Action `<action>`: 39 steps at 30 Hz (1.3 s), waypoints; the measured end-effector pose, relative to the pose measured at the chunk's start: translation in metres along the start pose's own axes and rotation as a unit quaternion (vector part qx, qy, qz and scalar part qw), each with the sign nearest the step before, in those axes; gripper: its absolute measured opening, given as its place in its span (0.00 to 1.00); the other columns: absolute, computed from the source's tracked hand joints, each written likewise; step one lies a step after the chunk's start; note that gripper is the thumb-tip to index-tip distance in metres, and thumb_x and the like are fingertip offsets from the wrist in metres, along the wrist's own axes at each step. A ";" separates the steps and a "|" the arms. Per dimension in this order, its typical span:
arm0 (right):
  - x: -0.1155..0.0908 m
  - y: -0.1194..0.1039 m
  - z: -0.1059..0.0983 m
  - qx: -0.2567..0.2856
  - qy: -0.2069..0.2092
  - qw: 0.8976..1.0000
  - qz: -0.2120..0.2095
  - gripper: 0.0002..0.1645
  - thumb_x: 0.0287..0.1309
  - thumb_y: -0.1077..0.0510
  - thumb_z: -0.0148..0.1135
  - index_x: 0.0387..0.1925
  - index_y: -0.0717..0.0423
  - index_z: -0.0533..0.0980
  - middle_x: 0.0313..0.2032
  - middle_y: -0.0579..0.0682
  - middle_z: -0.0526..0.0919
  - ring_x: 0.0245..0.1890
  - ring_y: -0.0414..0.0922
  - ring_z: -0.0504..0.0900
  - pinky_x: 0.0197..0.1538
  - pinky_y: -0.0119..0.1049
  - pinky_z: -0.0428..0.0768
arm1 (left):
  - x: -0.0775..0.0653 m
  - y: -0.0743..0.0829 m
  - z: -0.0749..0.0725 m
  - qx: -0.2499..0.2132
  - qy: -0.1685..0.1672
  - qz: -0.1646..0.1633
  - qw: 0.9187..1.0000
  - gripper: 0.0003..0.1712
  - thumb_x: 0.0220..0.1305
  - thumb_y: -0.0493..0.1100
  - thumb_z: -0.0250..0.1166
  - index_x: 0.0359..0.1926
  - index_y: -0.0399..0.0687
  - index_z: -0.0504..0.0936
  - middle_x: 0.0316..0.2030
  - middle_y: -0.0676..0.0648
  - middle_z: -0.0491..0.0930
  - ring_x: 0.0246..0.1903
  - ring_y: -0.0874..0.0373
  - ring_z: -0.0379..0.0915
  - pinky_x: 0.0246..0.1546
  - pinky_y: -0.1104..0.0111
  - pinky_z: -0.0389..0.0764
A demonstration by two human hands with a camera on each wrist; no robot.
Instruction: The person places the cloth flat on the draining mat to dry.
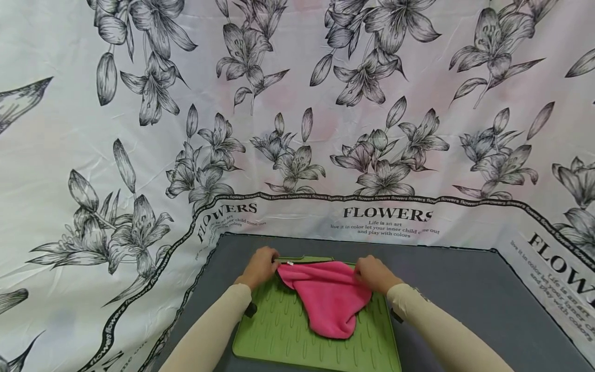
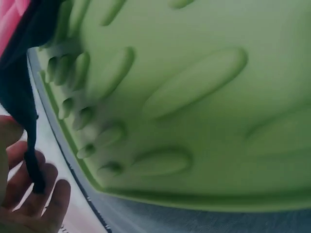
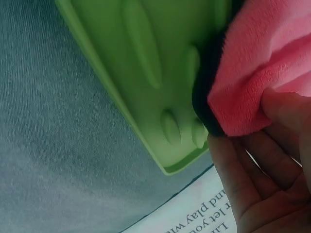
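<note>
A pink plush cloth (image 1: 327, 302) with a black border hangs in folds over a green ridged mat (image 1: 274, 330) with a raised rim. My left hand (image 1: 260, 266) pinches its upper left corner, near a small white tag. In the left wrist view, the cloth's dark border (image 2: 17, 82) runs down to the fingers of that hand (image 2: 34, 199). My right hand (image 1: 374, 274) grips the cloth's upper right part. Thumb and fingers of the right hand (image 3: 272, 165) pinch the folded pink fabric (image 3: 257, 73) in the right wrist view. The lower part droops to a rounded end over the mat's middle.
The mat lies on a grey cloth-covered table (image 1: 455, 294). Behind and at both sides stands a white curtain (image 1: 297, 93) printed with black lilies and lettering. The mat's far edge has a small tab (image 1: 316, 258).
</note>
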State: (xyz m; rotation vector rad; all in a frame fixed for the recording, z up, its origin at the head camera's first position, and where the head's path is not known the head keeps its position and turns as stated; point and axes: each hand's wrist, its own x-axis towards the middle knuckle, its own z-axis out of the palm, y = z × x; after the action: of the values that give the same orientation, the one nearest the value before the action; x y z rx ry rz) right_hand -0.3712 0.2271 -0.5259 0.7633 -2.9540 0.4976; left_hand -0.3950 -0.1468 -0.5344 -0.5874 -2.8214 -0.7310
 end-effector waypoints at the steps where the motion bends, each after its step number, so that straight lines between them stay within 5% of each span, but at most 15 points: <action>1: -0.001 0.000 0.001 0.001 0.002 1.000 -0.007 0.24 0.64 0.69 0.66 0.13 0.48 0.77 0.15 0.37 0.65 0.18 0.35 0.61 0.23 0.30 0.66 | -0.001 -0.001 0.002 0.002 0.003 -0.007 1.000 0.14 0.76 0.37 0.71 0.56 0.32 0.88 0.49 0.36 0.86 0.49 0.42 0.84 0.51 0.49 0.88; 7: -0.004 0.001 -0.004 -0.005 0.035 0.999 -0.012 0.18 0.65 0.66 0.69 0.19 0.48 0.83 0.18 0.36 0.75 0.18 0.33 0.67 0.25 0.30 0.70 | -0.003 -0.004 0.002 -0.003 0.024 -0.022 0.999 0.20 0.77 0.44 0.72 0.60 0.33 0.86 0.52 0.36 0.86 0.54 0.40 0.84 0.56 0.47 0.87; 13: -0.009 0.002 -0.018 -0.007 0.046 0.999 -0.024 0.20 0.70 0.63 0.71 0.20 0.48 0.78 0.18 0.39 0.72 0.17 0.34 0.63 0.24 0.30 0.65 | -0.003 0.001 -0.011 0.006 0.015 -0.002 1.000 0.21 0.77 0.44 0.71 0.62 0.35 0.86 0.55 0.37 0.86 0.57 0.41 0.84 0.58 0.49 0.87; 20: -0.020 0.003 -0.029 -0.031 0.054 0.997 -0.043 0.12 0.68 0.61 0.74 0.27 0.51 0.83 0.20 0.39 0.74 0.20 0.34 0.65 0.27 0.31 0.66 | -0.012 0.017 -0.031 0.064 0.008 0.067 0.996 0.22 0.76 0.45 0.73 0.64 0.38 0.85 0.59 0.38 0.87 0.62 0.41 0.82 0.64 0.48 0.85; 24: -0.033 -0.002 -0.031 -0.047 0.072 0.993 -0.081 0.02 0.66 0.62 0.77 0.37 0.57 0.89 0.27 0.43 0.87 0.24 0.37 0.80 0.29 0.34 0.79 | -0.020 0.028 -0.038 0.098 -0.002 0.121 0.988 0.24 0.75 0.45 0.74 0.64 0.36 0.85 0.60 0.38 0.87 0.62 0.42 0.83 0.63 0.49 0.86; 30: -0.051 -0.018 -0.030 -0.038 0.071 0.990 -0.117 0.05 0.62 0.63 0.79 0.39 0.56 0.89 0.30 0.43 0.89 0.27 0.36 0.82 0.31 0.32 0.80 | -0.038 0.043 -0.044 0.118 -0.015 0.196 0.973 0.23 0.73 0.45 0.75 0.61 0.37 0.87 0.56 0.40 0.88 0.59 0.45 0.84 0.60 0.52 0.87; 35: -0.064 -0.033 -0.026 -0.013 0.056 0.990 -0.130 0.10 0.62 0.63 0.80 0.45 0.58 0.90 0.38 0.49 0.94 0.34 0.43 0.91 0.36 0.36 0.88 | -0.049 0.053 -0.043 0.115 -0.025 0.225 0.967 0.22 0.71 0.47 0.77 0.61 0.41 0.88 0.54 0.44 0.89 0.55 0.49 0.86 0.57 0.56 0.89; 39: -0.074 -0.046 -0.018 -0.004 0.048 0.987 -0.154 0.05 0.63 0.60 0.80 0.40 0.54 0.90 0.38 0.46 0.94 0.37 0.42 0.93 0.41 0.38 0.91 | -0.058 0.062 -0.039 0.120 -0.044 0.247 0.961 0.27 0.69 0.49 0.79 0.64 0.43 0.86 0.55 0.45 0.89 0.52 0.53 0.88 0.55 0.59 0.90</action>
State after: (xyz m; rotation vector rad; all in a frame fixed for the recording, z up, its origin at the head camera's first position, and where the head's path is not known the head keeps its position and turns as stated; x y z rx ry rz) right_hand -0.2848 0.2291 -0.5045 1.1335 -2.6794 0.4830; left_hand -0.3145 -0.1359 -0.4887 -1.2349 -2.6044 -0.2706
